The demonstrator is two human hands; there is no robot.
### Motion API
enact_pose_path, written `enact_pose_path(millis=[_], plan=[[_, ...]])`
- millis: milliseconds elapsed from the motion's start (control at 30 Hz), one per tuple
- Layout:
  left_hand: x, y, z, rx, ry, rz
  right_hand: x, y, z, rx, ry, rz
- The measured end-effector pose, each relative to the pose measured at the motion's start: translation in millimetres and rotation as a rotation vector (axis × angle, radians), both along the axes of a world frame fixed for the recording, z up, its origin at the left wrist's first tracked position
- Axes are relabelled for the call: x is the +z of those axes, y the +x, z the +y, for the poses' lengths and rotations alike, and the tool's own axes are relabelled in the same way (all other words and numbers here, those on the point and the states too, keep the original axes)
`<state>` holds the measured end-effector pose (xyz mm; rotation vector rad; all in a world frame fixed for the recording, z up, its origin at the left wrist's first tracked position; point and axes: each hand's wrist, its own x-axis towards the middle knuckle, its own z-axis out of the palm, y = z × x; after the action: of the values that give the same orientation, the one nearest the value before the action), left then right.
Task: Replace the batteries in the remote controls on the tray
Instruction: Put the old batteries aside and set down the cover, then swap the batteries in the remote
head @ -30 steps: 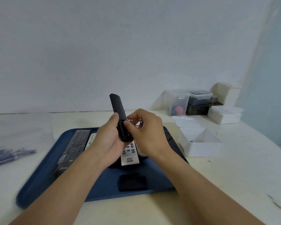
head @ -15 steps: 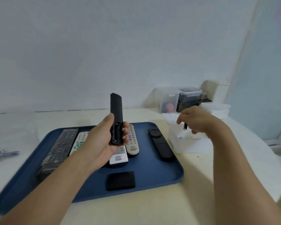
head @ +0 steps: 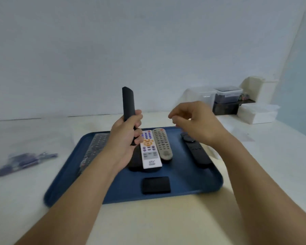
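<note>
Above tray; left hand round upright remote

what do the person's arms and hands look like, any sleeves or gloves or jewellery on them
Both forearms are bare all the way to the frame edge, with no sleeve in view. The left hand and the right hand wear no gloves. No watch, bracelet or band shows on either wrist, and no ring is visible on the fingers, though the picture is slightly blurred there.
</note>
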<state>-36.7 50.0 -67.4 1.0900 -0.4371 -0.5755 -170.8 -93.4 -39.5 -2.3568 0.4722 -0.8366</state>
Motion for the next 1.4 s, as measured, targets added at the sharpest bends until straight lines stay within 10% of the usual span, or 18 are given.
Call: enact_pose_path(millis=[267,533,800,1400], plan=[[29.9,87.7,135.2,0.575,0.248,-0.331,9.2,110.4,130.4,0.508,-0.138,0.134],[-7.2,131.9,247.8,1.045,0.334,-0.448,-6.5,199.3,193.5,0.525,-0.383,0.388],[-39.0,174.7,256.9,0.811,0.271,-0.034,-17.1,237.4,186.4,0.431,-0.396,0.428],[-39.6,163.4,262.8,0.683,0.208,-0.232,-14.7,274.1,218.6,0.479,-0.401,0.553]])
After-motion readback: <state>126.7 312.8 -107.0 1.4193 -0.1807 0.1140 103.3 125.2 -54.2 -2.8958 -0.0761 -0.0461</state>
